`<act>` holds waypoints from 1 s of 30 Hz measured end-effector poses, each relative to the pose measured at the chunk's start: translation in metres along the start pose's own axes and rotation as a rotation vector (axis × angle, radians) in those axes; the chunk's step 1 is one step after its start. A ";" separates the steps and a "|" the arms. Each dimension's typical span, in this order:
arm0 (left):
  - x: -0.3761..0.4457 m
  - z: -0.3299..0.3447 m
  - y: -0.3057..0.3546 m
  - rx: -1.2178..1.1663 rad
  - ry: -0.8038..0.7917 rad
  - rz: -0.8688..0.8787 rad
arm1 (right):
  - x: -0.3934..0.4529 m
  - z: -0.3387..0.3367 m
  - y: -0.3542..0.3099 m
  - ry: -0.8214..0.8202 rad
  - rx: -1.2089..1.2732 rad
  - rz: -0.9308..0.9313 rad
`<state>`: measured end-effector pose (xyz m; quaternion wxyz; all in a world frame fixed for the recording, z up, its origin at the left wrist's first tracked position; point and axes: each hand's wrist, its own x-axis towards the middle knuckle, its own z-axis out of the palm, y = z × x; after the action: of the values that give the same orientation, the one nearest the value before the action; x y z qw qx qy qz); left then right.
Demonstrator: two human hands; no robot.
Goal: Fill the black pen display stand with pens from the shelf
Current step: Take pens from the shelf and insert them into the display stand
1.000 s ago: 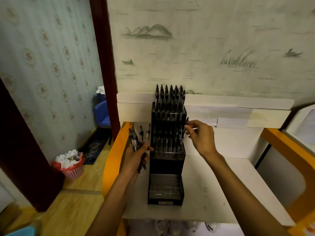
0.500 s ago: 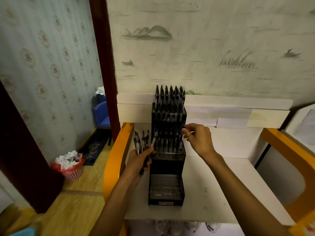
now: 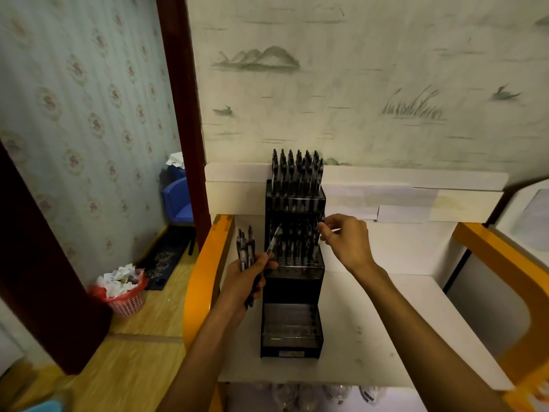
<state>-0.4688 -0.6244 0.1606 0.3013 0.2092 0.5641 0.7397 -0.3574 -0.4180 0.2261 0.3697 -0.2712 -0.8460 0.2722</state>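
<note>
Nearest the camera, the stand's (image 3: pixel 292 292) bottom tier (image 3: pixel 291 330) is sitting almost bare, apparently with just a few pens at its right end, close to the shelf's (image 3: pixel 371 328) front edge. Just above and to its left, the left hand (image 3: pixel 248 278) is gripping a bundle of pens (image 3: pixel 245 248), fingers curled round the barrels, with one pen (image 3: pixel 274 243) angled out from the bundle toward the stand, probably offered up for the other hand to take. The bundle is being held beside the stand, likely as a ready supply so each pen has only a short way to travel. Further back, the right hand (image 3: pixel 346 240) is pinching a pen at the right end of the middle tier (image 3: pixel 294 248), thumb and fingertips closed on its top, seemingly seating it in a slot. That tier is looking close to full, and the top tier (image 3: pixel 297 176) behind it is packed with upright pens. To the right of the stand the shelf is offering open white surface for the forearm to swing; on the left the orange edge (image 3: pixel 208 263) is crowding the left hand, with little room between it and the stand. Behind everything, the wall (image 3: pixel 356 84) is closing off the back.
</note>
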 end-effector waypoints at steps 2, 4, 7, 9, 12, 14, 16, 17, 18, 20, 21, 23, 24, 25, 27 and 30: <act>0.000 0.000 -0.001 0.004 -0.003 0.002 | 0.000 0.000 -0.001 -0.008 -0.006 -0.007; 0.001 -0.001 -0.001 0.008 0.003 0.001 | 0.002 0.000 -0.001 -0.018 -0.024 -0.020; 0.000 -0.003 -0.003 0.009 0.008 -0.001 | 0.002 -0.001 0.002 -0.030 -0.060 -0.027; 0.000 -0.003 -0.003 0.011 0.012 -0.006 | 0.001 0.000 0.006 -0.042 -0.080 -0.035; 0.002 -0.003 -0.006 0.007 0.007 -0.021 | -0.004 0.006 0.013 -0.083 -0.127 -0.040; 0.003 -0.002 -0.006 0.006 -0.003 -0.023 | -0.009 0.013 0.018 -0.126 -0.160 -0.031; 0.003 0.000 -0.007 0.006 -0.017 -0.014 | -0.015 0.018 0.024 -0.149 -0.181 -0.033; 0.003 0.001 -0.006 0.002 -0.022 -0.009 | -0.017 0.020 0.025 -0.159 -0.193 -0.039; 0.003 0.002 -0.006 -0.003 -0.024 -0.006 | -0.019 0.020 0.027 -0.166 -0.198 -0.040; 0.003 0.003 -0.005 -0.005 -0.024 0.003 | -0.019 0.018 0.028 -0.167 -0.193 -0.021; 0.003 0.003 -0.004 -0.003 -0.023 0.007 | -0.020 0.017 0.027 -0.159 -0.197 -0.005; 0.004 0.004 -0.003 -0.002 -0.022 0.005 | -0.022 0.014 0.024 -0.129 -0.210 0.028; 0.004 0.004 -0.003 -0.005 -0.022 0.001 | -0.023 0.013 0.020 -0.115 -0.196 0.039; 0.004 0.004 -0.004 -0.010 -0.025 -0.004 | -0.025 0.013 0.015 -0.110 -0.138 0.048; 0.004 0.004 -0.004 -0.018 -0.028 -0.012 | -0.030 0.014 0.000 -0.151 0.133 0.091; 0.003 0.006 -0.004 -0.031 -0.021 -0.022 | -0.033 0.018 -0.025 -0.320 0.534 0.160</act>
<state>-0.4665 -0.6177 0.1583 0.3186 0.2058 0.5518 0.7427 -0.3587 -0.4623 0.2161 0.2675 -0.1840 -0.7681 0.5519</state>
